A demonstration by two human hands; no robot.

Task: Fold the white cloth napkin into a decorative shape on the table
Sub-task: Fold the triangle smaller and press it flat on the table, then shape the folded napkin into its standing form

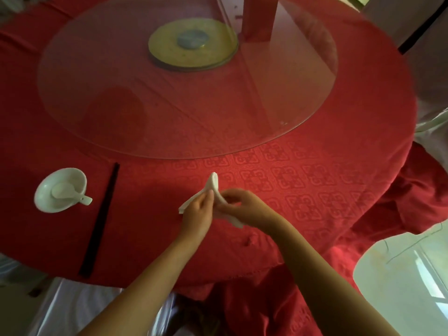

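The white cloth napkin (pixel 213 184) is folded into a narrow band and bent into an arch, its peak pointing away from me over the red tablecloth (pixel 303 190). My left hand (pixel 198 214) pinches the left leg of the arch, whose end sticks out at the lower left. On the right leg my right hand (pixel 244 207) grips, with a white corner showing below the wrist. The two hands touch near the middle of the napkin.
A white bowl (pixel 48 197) with a white spoon (pixel 65 191) in it sits at the left, black chopsticks (pixel 100 219) beside it. A round glass turntable (pixel 121 112) covers the table's centre. A pale chair seat (pixel 400 275) stands at the lower right.
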